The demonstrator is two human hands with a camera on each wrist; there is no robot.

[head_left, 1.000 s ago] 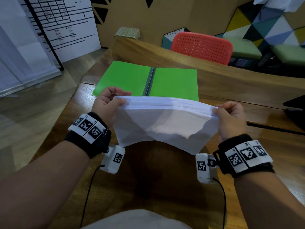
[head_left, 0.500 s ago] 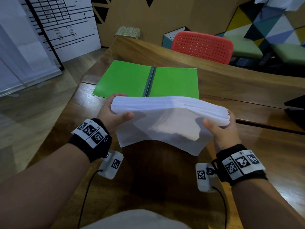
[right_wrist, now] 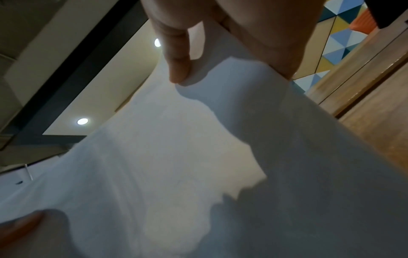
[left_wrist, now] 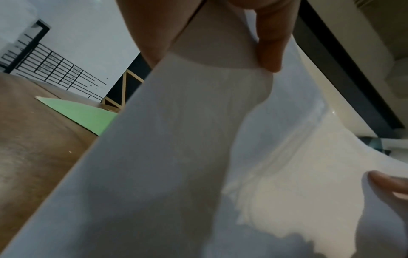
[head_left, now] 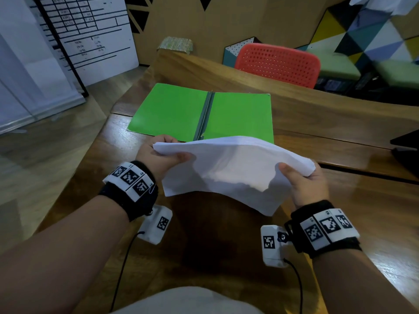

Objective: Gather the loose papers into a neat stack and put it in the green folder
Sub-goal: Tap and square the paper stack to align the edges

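A stack of white papers [head_left: 229,168] is held in the air above the wooden table, bowed upward in the middle. My left hand [head_left: 158,155] grips its left edge, thumb on the near face. My right hand [head_left: 303,180] grips the right edge the same way. In the left wrist view the papers [left_wrist: 176,157] fill the frame, pinched between thumb and fingers; the right wrist view shows the same papers [right_wrist: 198,157]. The green folder [head_left: 172,109] lies open and flat on the table just beyond the papers, its grey spine in the middle.
A raised wooden ledge [head_left: 294,98] runs behind the folder, with a red perforated chair [head_left: 277,62] past it. A dark object [head_left: 408,150] sits at the table's right edge. The table's left edge drops to the floor near a whiteboard [head_left: 86,35].
The stack has tilted from a level, edge-on hold to a bowed one, its right end lower and nearer me. Both hands shifted slightly, the right one lower.
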